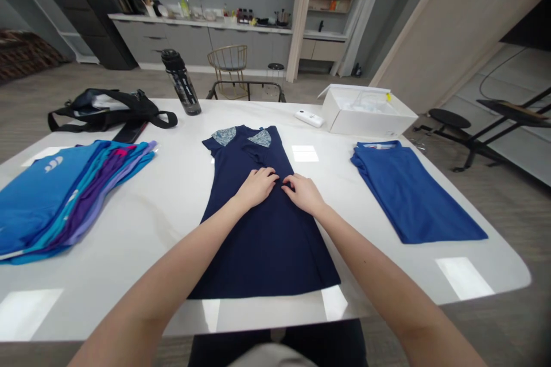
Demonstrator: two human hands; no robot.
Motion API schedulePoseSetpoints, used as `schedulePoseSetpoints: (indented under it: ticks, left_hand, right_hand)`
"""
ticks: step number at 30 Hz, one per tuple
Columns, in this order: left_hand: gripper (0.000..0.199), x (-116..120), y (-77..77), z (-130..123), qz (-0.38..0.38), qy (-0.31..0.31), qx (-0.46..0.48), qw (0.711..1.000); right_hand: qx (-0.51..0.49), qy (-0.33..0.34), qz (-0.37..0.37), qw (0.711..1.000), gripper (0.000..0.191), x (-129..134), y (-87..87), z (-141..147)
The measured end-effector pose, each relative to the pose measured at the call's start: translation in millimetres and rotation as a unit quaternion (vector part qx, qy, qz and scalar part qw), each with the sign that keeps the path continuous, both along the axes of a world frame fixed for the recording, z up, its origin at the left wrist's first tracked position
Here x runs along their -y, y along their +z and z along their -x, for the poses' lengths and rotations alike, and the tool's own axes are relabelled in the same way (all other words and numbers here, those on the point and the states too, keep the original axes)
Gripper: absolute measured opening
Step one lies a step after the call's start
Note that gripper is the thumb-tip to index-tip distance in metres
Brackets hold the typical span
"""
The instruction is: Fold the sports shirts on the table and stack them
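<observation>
A navy short-sleeved shirt [267, 241] lies on the table in front of me, its hem towards me. Patterned grey-blue patches mark its shoulders. The shirt's right side is folded inward, while the left sleeve sticks out. My left hand [259, 186] rests on the middle of the shirt, its fingers curled down on the fabric. Close beside it, my right hand [305, 194] has thumb and fingers bent together at the cloth near the folded edge. Both hands seem to pinch the fabric; the fingertips are partly hidden.
A stack of blue and purple shirts [51, 189] is at left, a folded blue garment [413, 195] at right. Along the table's [172, 275] far side are a black bag [107, 112], a bottle [183, 83], a white device [309, 118] and an open white box [370, 120].
</observation>
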State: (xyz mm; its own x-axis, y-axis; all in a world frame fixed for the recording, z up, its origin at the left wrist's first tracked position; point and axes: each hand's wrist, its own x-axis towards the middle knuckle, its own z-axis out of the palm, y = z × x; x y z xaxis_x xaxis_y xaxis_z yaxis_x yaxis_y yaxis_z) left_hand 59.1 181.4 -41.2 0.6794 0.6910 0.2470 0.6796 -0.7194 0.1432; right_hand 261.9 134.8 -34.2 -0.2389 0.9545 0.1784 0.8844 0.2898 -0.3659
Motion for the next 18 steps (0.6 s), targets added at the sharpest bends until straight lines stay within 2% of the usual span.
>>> schedulePoseSetpoints:
  ticks: [6, 11, 18]
  left_hand:
    - [0.029, 58.1, 6.8, -12.1, -0.002, -0.026, -0.010, 1.000]
    - [0.027, 101.2, 16.0, -30.0, -0.002, -0.085, -0.026, 0.996]
    - [0.019, 154.8, 22.4, -43.4, 0.048, -0.166, -0.014, 0.985]
  right_hand:
    - [0.016, -0.048, 0.017, 0.999, 0.019, 69.7, 6.9, -7.4]
    - [0.042, -0.083, 0.042, 0.995, 0.026, 128.9, 14.2, -14.8]
    - [0.023, -0.044, 0.046, 0.998, 0.030, 207.0, 16.5, -27.9]
